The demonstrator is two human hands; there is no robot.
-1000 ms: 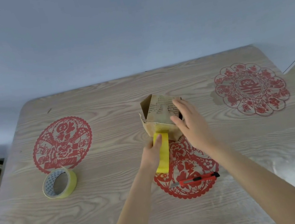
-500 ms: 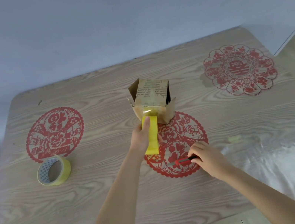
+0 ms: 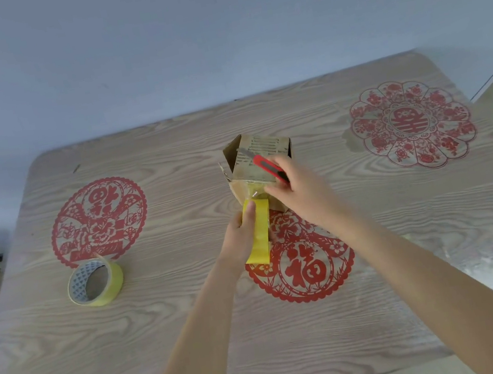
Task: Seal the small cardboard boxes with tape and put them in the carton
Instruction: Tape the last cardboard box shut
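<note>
Nearest me, well left of the box point(image 3: 274, 149), a spare roll point(image 3: 94, 282) lies on the table point(image 3: 196, 325). Just before the box, my left hand point(image 3: 238, 240) grips a yellow tape roll point(image 3: 261, 233), its strip stuck to the box's near face. My right hand point(image 3: 300, 192) clasps a red cutter point(image 3: 270, 169), blade out over the box's top.

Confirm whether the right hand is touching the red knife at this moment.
Touching. The head view shows the right hand with its fingers curled round the handle of the red knife, the blade end sticking out past them.
</note>
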